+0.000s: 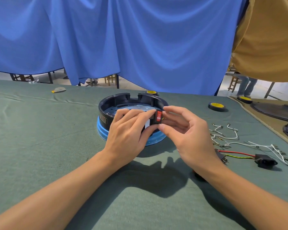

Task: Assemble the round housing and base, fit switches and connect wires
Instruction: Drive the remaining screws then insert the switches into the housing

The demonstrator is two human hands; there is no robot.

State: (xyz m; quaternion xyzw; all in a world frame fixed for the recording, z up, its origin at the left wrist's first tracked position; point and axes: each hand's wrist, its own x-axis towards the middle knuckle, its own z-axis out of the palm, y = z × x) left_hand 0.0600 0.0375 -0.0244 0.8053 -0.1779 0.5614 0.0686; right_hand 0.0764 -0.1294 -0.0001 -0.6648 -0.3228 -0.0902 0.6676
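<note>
Curtain: a blue curtain [123, 39] hangs in folds across the back, behind the far edge of the work area.
Surface: the surface [40, 146] is covered with a green cloth, wrinkled at the far left.
Tan cloth: a tan cloth [269, 39] fills the upper right corner.
Housing: the black round housing [110, 102] sits in the middle of the surface on top of the base, open side up, with a notch in its far wall.
Base: the blue base [101, 130] shows as a rim below the housing, resting on the green cloth.
Left hand: the left hand [126, 131] grips the near wall of the housing, fingers curled over the rim and thumb on the outside, fingertips just beside the switch.
Right hand: the right hand [189, 135] pinches the switch, forefinger on its top edge and thumb on its bottom edge (the other fingers are curled loosely behind).
Dark plates: round dark plates [273, 110] lie at the far right edge.
Wires: loose white wires [229, 138] with metal ends lie right of the hands.
Socket: a black power socket [265, 161] lies near the wires, with a red and a yellow-green lead running toward the right wrist.
Tape: a black roll of tape with a yellow core [216, 106] lies right of the housing; a second roll [151, 92] sits just behind it.
Switch: the switch [158, 116], black with a red rocker, is held at the housing's near wall between both hands.
</note>
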